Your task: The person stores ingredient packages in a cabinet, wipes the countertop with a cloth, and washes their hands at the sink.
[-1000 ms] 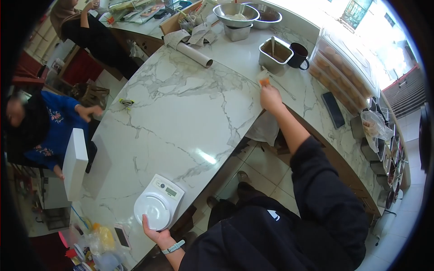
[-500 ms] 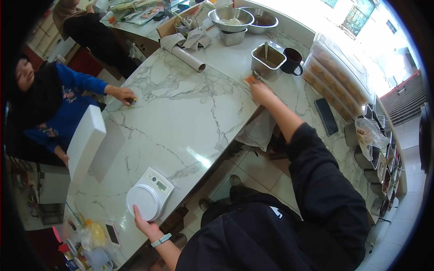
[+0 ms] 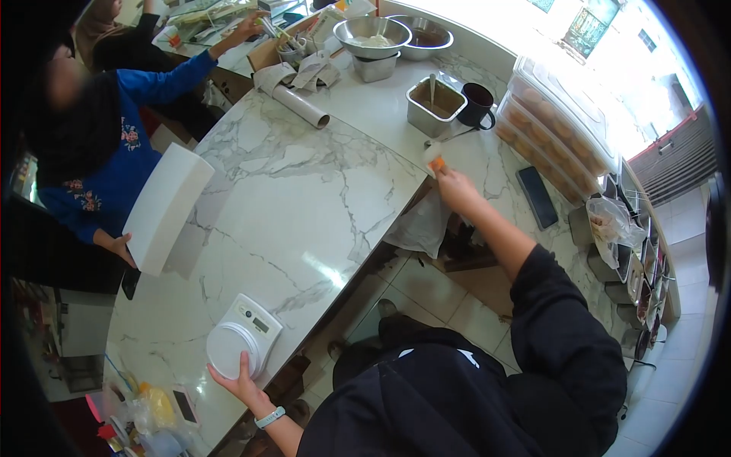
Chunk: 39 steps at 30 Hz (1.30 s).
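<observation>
A white kitchen scale [image 3: 260, 324] with a round plate stands at the table's near edge. My left hand [image 3: 242, 385] rests against its plate, thumb and fingers spread apart. On the right, my right hand [image 3: 455, 189] is closed on a small orange and white packet [image 3: 436, 163], held over the counter edge. Just beyond the packet lie a thin metal utensil [image 3: 459, 135] and a metal tub [image 3: 435, 108] of brown filling with a spoon in it. A dark mug [image 3: 477, 105] stands beside the tub.
A co-worker in blue [image 3: 114, 152] holds a white box [image 3: 169, 209] at the left edge. Metal bowls [image 3: 371, 38], a paper roll [image 3: 301, 107], stacked plastic containers [image 3: 560, 114] and a phone [image 3: 537, 198] are on the counters. A bag [image 3: 420, 222] hangs below.
The co-worker has picked up a small item from the table and now reaches toward the pen holder, with the white box shifted right. My left hand's fingers have spread wider at the scale.
</observation>
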Each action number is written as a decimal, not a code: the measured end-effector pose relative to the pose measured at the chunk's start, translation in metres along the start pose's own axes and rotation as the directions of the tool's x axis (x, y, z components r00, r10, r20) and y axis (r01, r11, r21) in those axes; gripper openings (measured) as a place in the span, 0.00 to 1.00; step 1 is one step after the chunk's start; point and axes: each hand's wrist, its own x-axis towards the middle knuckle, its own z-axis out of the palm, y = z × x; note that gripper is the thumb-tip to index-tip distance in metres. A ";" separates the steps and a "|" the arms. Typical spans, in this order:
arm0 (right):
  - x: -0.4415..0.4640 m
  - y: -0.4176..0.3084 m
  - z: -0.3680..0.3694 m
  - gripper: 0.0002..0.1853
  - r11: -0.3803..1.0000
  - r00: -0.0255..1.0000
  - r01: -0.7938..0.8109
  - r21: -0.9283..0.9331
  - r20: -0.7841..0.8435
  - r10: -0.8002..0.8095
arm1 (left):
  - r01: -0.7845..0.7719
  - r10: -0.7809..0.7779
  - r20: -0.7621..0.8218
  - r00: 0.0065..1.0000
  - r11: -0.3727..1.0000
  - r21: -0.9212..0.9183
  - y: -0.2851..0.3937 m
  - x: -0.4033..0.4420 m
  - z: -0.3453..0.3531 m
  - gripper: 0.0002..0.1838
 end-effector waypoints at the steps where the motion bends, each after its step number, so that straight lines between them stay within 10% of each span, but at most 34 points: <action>1: -0.002 0.001 0.002 0.18 1.000 0.999 0.001 0.003 -0.054 -0.001 | 0.001 -0.001 0.002 1.000 1.000 0.001 0.000 0.000 0.002 0.45; 5: 0.024 0.003 -0.005 0.19 0.996 0.995 -0.092 0.004 -0.026 0.092 | 0.038 -0.038 0.010 0.999 0.998 0.046 0.001 0.000 0.001 0.47; 8: 0.042 -0.040 -0.007 0.12 0.993 0.902 -0.114 -0.038 0.414 0.120 | 0.048 -0.048 0.009 0.999 0.998 0.052 0.000 0.002 -0.001 0.47; 10: 0.024 -0.056 0.011 0.08 0.990 0.990 0.138 0.008 -0.042 -0.138 | 0.048 -0.048 0.017 0.999 0.999 0.026 -0.002 0.003 0.003 0.47; 14: 0.057 -0.023 0.027 0.07 0.998 1.000 0.025 0.061 -0.017 -0.024 | 0.070 -0.072 0.029 0.997 0.996 0.045 0.001 0.001 0.000 0.47; 17: 0.072 -0.042 0.012 0.11 0.994 0.939 -0.108 0.001 0.329 0.102 | 0.053 -0.054 0.017 0.998 0.996 0.068 -0.003 0.004 -0.003 0.47; 20: 0.016 -0.089 0.013 0.13 0.993 0.993 0.116 0.036 -0.040 -0.114 | 0.056 -0.057 0.015 0.998 0.996 0.073 -0.001 0.005 0.000 0.47; 30: -0.004 -0.048 0.005 0.11 0.964 0.964 -0.260 0.046 0.065 0.257 | 0.091 -0.098 0.028 0.995 0.977 0.192 0.013 0.001 0.010 0.50; 32: -0.066 -0.005 -0.002 0.17 0.949 0.949 -0.309 0.061 -0.038 0.312 | 0.037 -0.029 -0.034 0.999 0.962 0.270 0.011 0.003 0.011 0.45; 35: -0.133 0.022 -0.023 0.16 0.848 0.847 -0.529 -0.026 -0.070 0.527 | -0.362 0.706 0.003 0.708 0.359 0.860 0.023 0.004 0.016 0.35; 39: -0.104 0.077 -0.012 0.14 0.719 0.715 -0.642 0.266 -0.133 0.687 | -0.751 0.896 0.157 0.416 0.241 0.614 0.071 -0.025 0.094 0.27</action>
